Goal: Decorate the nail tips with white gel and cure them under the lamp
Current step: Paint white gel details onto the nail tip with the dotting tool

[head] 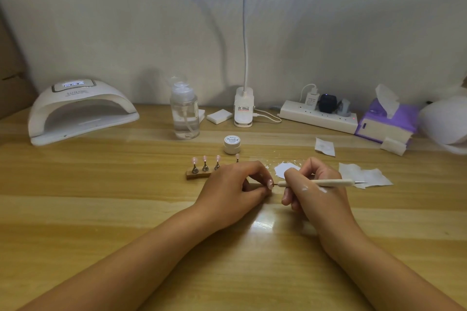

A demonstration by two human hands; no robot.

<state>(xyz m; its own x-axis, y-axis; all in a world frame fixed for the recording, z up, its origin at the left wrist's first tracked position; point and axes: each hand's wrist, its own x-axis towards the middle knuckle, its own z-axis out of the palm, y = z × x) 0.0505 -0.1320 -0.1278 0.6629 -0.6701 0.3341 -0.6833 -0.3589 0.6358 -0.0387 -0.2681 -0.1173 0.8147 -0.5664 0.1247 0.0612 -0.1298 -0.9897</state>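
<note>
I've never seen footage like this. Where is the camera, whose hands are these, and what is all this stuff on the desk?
No machine here: a person wears one camera on the head, so you look down at their own hands. The left hand pinches a pink nail tip; the right hand holds a dotting pen with its point at that tip. On the wooden table are a rack with more pink tips, a small gel jar, a smear of white gel, a clear pump bottle and, far left, the curing lamp.
</note>
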